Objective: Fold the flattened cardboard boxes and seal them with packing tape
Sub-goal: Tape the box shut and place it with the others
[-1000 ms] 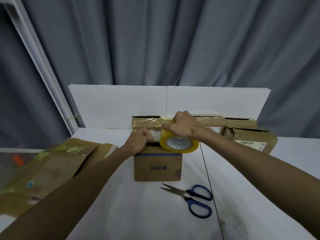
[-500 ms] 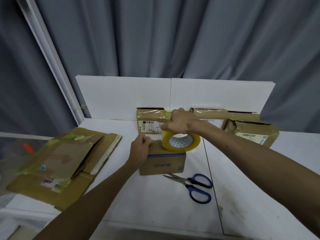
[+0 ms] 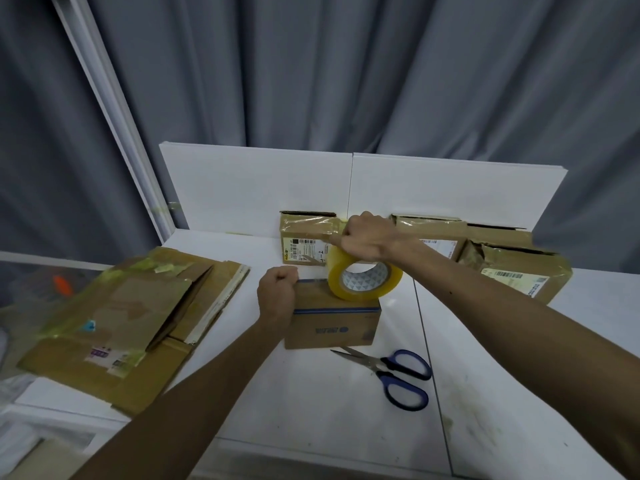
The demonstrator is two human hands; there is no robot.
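The step in hand looks like laying tape across the top of the small box (image 3: 332, 317), which sits near the middle of the tabletop (image 3: 311, 403) with its flaps closed. The right grip (image 3: 370, 242) clasps the tape roll (image 3: 365, 282) from above, and the roll stands on edge on the box's top. The left grip (image 3: 277, 292) is curled at the box's top left edge, where a faint clear strip from the roll ends. I cannot tell whether it pinches the tape end or only pins it down.

To do this well, the left grip should hold that end firm while the roll is drawn straight along the flap seam. The strip should be kept taut and low so it lies without wrinkles, then carried over the far edge before cutting. The scissors (image 3: 394, 372) lie just beside the box toward the front edge, in easy reach.

3 taped boxes (image 3: 304, 244) line the back edge, all shut, so what they hold is hidden. The same goes for the small box. A stack of flattened cardboard (image 3: 114, 323) waits at the left edge.
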